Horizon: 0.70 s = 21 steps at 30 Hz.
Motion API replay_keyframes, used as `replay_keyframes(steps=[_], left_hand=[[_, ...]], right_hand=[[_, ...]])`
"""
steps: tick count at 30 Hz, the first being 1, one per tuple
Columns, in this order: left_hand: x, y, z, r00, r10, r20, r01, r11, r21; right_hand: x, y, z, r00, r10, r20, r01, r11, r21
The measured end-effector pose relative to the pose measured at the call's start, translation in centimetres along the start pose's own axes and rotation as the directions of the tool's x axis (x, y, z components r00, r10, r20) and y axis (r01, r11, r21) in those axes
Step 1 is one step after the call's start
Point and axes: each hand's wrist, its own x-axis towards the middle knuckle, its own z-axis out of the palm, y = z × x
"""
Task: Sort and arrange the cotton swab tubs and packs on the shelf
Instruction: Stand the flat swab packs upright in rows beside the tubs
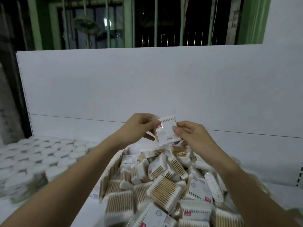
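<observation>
Both hands hold one cotton swab pack above the heap of packs: left hand pinching its left edge, right hand its right, label toward the camera, likely to check orientation before placing. Left of the heap, white-lidded tubs stand in close rows on the shelf, already grouped.

White shelf with an upright white back panel. Left of the centre pile, against the panel: round tubs with white lids, set close in rows. Centre pile: flat packs of cotton swabs with wooden sticks, heaped loosely at mixed angles.
</observation>
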Motion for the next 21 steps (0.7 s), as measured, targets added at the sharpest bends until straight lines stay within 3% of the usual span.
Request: replay_keyframes(steps=[5,13,17,21], left_hand=[[-3.5,-0.9,-1.8,0.989,-0.061,-0.137,0.023,0.966,-0.258],[-10.5,-5.0,-7.9,0.976,-0.09,-0.197,0.046,0.975,-0.217],[-14.4,-8.6,-10.8,0.96,-0.147,-0.24,0.089,0.967,-0.238],[-17.9,-12.4,-11.6,0.927,-0.217,-0.306,0.144,0.959,-0.243]], right_hand=[[-1.0,-0.8,4.2,0.998,0.054,-0.008,-0.052,0.986,0.156],[-4.2,-1.9,13.3,0.996,0.073,0.048,-0.077,0.993,0.086],[-5.8,-1.7,18.1,0.986,0.111,0.122,-0.105,0.993,-0.052],[-6.6,0.7,20.3,0.995,0.098,-0.027,-0.102,0.953,-0.286]])
